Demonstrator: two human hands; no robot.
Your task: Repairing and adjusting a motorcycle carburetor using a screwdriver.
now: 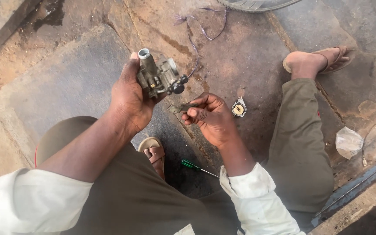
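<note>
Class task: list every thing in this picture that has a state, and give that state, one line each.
left hand: gripping carburettor
carburettor: held up, off the ground
right hand: pinching small metal part
small metal part: held between fingertips
screwdriver: lying on ground
round part: lying on ground

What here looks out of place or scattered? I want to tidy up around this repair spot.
Loose bits lie on the stained concrete floor: a small round part beside the right hand, a green-handled screwdriver between the legs, a crumpled plastic bag and purple wire. The left hand holds a carburetor.
</note>
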